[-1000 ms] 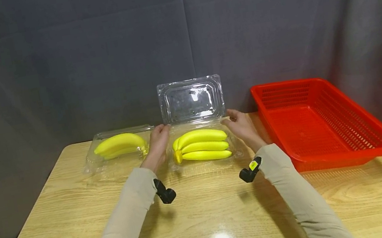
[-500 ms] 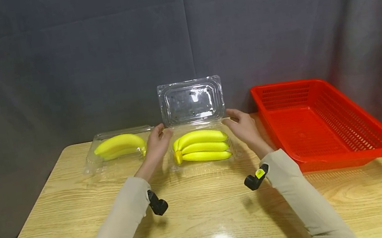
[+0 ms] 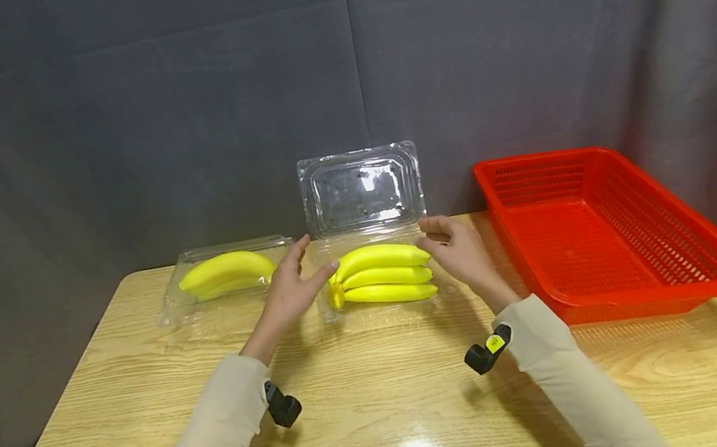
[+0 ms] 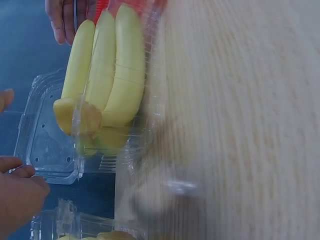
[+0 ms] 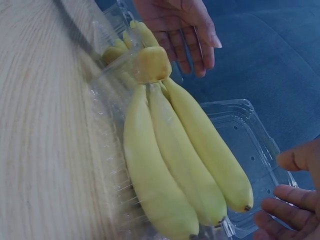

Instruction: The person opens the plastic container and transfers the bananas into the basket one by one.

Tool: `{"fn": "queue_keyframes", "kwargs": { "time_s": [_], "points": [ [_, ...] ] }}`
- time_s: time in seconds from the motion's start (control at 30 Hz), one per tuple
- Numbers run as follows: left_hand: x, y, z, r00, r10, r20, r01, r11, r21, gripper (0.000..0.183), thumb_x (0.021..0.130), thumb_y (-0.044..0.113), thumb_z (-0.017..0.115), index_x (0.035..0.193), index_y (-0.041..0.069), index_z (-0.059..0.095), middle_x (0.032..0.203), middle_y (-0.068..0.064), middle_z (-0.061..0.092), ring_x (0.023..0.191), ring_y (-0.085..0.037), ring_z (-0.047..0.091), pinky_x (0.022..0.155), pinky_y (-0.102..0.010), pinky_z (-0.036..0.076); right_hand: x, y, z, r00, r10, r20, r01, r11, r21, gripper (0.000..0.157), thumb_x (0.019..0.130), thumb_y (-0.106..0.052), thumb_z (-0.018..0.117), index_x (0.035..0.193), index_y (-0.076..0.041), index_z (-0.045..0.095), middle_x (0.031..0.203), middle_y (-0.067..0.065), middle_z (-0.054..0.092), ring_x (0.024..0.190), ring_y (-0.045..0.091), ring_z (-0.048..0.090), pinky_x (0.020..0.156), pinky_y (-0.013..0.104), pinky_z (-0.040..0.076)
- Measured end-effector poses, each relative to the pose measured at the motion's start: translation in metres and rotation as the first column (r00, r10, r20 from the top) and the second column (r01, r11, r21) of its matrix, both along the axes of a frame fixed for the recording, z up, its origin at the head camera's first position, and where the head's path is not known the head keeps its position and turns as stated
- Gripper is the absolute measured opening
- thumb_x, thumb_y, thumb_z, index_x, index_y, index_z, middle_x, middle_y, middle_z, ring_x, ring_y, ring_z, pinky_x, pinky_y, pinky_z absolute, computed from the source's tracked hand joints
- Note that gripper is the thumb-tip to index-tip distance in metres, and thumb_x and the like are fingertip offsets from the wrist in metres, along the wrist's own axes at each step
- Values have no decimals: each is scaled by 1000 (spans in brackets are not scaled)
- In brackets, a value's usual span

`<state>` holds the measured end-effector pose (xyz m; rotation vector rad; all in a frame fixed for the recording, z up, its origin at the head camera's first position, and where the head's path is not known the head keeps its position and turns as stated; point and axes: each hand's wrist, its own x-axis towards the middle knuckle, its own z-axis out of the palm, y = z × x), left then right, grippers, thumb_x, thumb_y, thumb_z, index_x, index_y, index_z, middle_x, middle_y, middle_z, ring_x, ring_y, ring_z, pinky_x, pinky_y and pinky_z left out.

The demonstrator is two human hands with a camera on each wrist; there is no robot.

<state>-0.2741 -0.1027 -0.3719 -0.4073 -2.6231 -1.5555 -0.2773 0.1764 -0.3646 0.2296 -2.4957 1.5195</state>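
A bunch of yellow bananas [image 3: 387, 275] lies in a clear plastic clamshell box, stem end to the left. The box's lid [image 3: 362, 190] stands raised at the back. My left hand [image 3: 290, 292] is at the box's left side, fingers extended and thumb spread toward the stem. On the other side, my right hand [image 3: 464, 249] has its fingertips near the box's right rear edge, thumb close to the banana tips. In the right wrist view, the fingers of the right hand [image 5: 295, 212] are loosely bent beside the lid and hold nothing.
Left of my left hand sits a second clear clamshell box [image 3: 176, 305] with bananas [image 3: 224, 272] inside. A red plastic basket [image 3: 601, 309] stands on the right of the wooden table [image 3: 362, 413]. A dark curtain [image 3: 204, 107] hangs behind the table.
My left hand has drawn back from the lid hinge, toward me and left, and its thumb and fingers have spread. My right hand has come slightly nearer. Box and bananas stay in place.
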Motion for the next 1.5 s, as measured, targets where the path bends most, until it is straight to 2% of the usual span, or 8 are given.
{"fn": "queue_keyframes", "kwargs": {
  "time_s": [0.1, 0.33, 0.53, 0.7, 0.9, 1.17, 1.5],
  "points": [
    [4, 0, -1, 1000, 3, 11, -2, 999, -33, 85, 91, 45, 66, 154, 7, 24, 156, -17, 23, 140, -34, 26, 110, -47, 28, 3, -1, -2, 1000, -2, 7, 2, 1000, 11, 43, 91, -17, 65, 128, 3, 59, 126, 19, 61, 115, 32, 57, 95, 43, 46],
    [13, -1, -9, 999, -8, 53, 10, 999, -43, 95, 86, 54, 67, 155, 11, 19, 158, -13, 19, 139, -40, 26, 107, -56, 29, 7, 0, -8, 1000, 23, 9, -23, 1000, 2, 43, 89, -17, 69, 128, 0, 60, 126, 19, 60, 115, 32, 58, 94, 42, 48],
    [18, -1, -16, 999, -23, 49, 25, 999, -45, 100, 83, 53, 71, 156, 10, 16, 159, -13, 16, 138, -42, 26, 104, -57, 33, 9, 4, -12, 999, 33, 29, -33, 999, -2, 46, 86, -16, 73, 127, 0, 60, 127, 18, 60, 115, 31, 59, 94, 42, 48],
    [23, 0, -21, 996, -37, 83, 40, 998, -44, 103, 83, 51, 72, 156, 10, 13, 159, -15, 12, 136, -47, 26, 103, -59, 33, 10, 5, -16, 998, 49, 33, -48, 999, -19, 46, 85, -12, 75, 127, 2, 60, 126, 21, 60, 114, 34, 59, 93, 43, 48],
    [26, 1, -30, 992, -32, 118, 38, 998, -54, 108, 79, 52, 76, 157, 12, 12, 159, -15, 11, 137, -46, 24, 105, -60, 28, 12, 0, -20, 997, 62, 48, -60, 998, -29, 46, 85, -10, 75, 126, 4, 59, 124, 21, 61, 112, 35, 59, 93, 42, 49],
    [26, 5, -36, 990, -22, 142, 32, 997, -65, 123, 70, 57, 81, 157, 13, 6, 161, -11, 6, 142, -40, 13, 108, -61, 20, 10, -4, -21, 998, 52, 38, -51, 998, -23, 45, 85, -11, 75, 125, 3, 60, 125, 20, 61, 111, 35, 60, 89, 40, 51],
    [25, 7, -34, 988, -42, 146, 51, 997, -58, 120, 74, 46, 82, 157, 16, 1, 161, -4, -2, 144, -36, 9, 110, -58, 18, 5, -5, -17, 999, 14, 41, -14, 1000, -15, 43, 83, -11, 77, 121, 2, 63, 118, 18, 65, 104, 32, 64, 81, 36, 55]
  ]
}}
